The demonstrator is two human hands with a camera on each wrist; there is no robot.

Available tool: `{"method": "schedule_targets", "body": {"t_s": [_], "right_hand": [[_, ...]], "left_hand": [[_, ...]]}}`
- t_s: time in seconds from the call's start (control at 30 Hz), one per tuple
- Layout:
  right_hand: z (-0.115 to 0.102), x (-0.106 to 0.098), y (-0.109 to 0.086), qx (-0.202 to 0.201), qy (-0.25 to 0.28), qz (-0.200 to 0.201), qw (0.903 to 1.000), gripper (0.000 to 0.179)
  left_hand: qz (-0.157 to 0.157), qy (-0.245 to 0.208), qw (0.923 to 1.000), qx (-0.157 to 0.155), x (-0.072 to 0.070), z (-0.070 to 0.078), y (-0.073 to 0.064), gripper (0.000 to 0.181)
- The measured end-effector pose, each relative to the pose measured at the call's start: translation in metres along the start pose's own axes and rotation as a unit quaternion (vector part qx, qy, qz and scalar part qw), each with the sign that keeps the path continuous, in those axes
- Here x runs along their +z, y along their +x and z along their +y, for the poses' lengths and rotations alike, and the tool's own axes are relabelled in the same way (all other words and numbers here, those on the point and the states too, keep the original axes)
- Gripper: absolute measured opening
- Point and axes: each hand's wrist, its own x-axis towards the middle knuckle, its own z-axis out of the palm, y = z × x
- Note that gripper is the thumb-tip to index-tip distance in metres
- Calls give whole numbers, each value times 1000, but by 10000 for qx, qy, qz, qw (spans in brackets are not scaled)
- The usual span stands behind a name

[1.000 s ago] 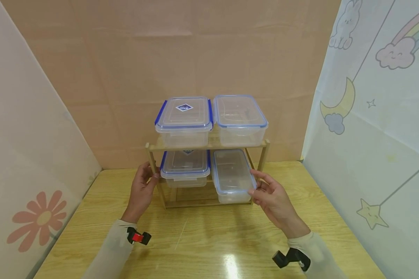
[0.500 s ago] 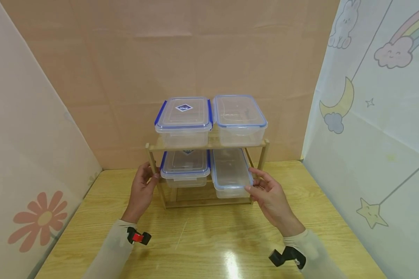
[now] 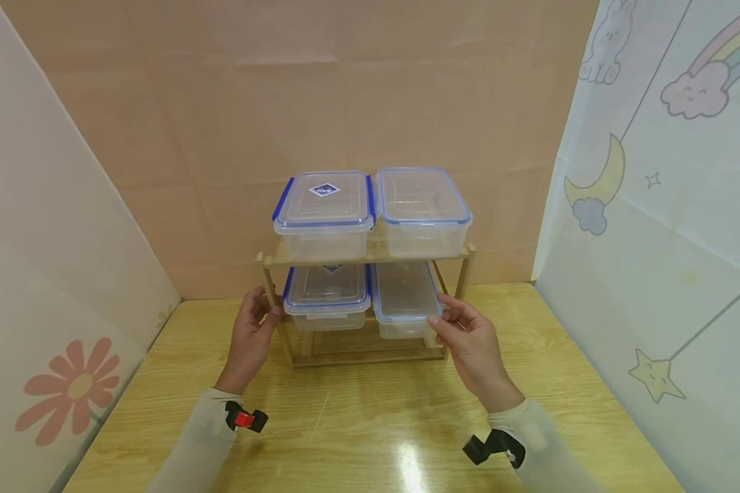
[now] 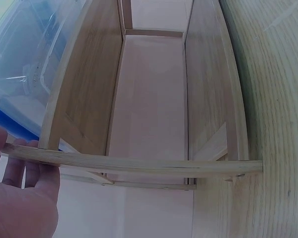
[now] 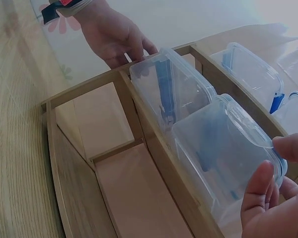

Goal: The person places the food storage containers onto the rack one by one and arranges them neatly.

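A wooden rack (image 3: pixel 370 359) stands on the table, bearing lidded clear plastic food containers on two levels. My left hand (image 3: pixel 251 335) grips its left front post (image 4: pixel 139 164), fingers round the wood. On the lower level at right is a food container (image 3: pixel 407 291) with a light-blue lid seal. My right hand (image 3: pixel 471 352) holds this container at its front right corner, thumb and fingers pinching the lid rim in the right wrist view. Left of it, close alongside, sits another food container (image 3: pixel 327 291) with dark-blue clips.
Two more containers, one with a diamond label (image 3: pixel 325 190) and one with a light-blue seal (image 3: pixel 425 198), stand side by side on the top shelf. Beneath the lower containers is the rack's open bottom bay. A tan backdrop (image 3: pixel 333 103) and patterned side panels (image 3: pixel 660 274) enclose the table.
The lower right container has slid back, deeper into the rack, with my right hand moving forward and slightly left along with it. My left hand has stayed on the post.
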Motion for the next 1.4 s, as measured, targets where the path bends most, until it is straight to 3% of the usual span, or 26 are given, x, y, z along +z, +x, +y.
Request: {"method": "schedule_targets", "body": {"t_s": [0.33, 0.73, 1.4], "right_hand": [[3, 3, 8, -80, -315, 278, 9991, 52], [3, 8, 14, -84, -206, 566, 9982, 50], [3, 8, 16, -128, -233, 505, 9984, 47]], "left_hand": [[-10, -34, 10000, -41, -1, 0, -1, 40], [-24, -16, 10000, -53, -2, -1, -3, 40], [23, -73, 9999, -81, -2, 1, -3, 41]]}}
